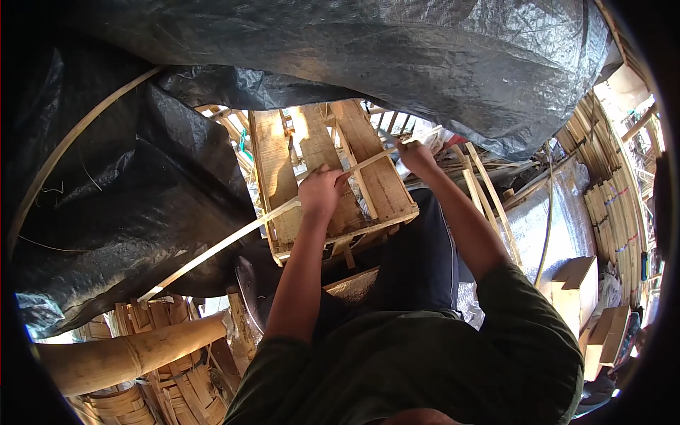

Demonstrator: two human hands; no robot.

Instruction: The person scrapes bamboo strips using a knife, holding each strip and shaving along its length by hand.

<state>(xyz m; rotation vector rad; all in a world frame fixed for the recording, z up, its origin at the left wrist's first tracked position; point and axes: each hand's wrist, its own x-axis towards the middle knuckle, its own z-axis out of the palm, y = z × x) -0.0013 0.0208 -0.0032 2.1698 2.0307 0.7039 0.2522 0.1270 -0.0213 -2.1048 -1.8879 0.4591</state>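
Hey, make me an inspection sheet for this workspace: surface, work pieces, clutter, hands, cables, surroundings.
Surface: slatted wooden stand in front of the person, gaps between its boards, sunlit patches on it.
Job's things: one long pale strip, slanting across above the stand; whether it touches the boards cannot be told.
Clutter: loose wooden strips and cardboard boxes on the right.
Grippers: bare hands; left hand closed around the strip partway along, right hand gripping it near its far end.
Cables: nothing seen that is clearly a cable.
Surroundings: black plastic sheeting ahead and left, bamboo pole at lower left, silvery sheet on the right.
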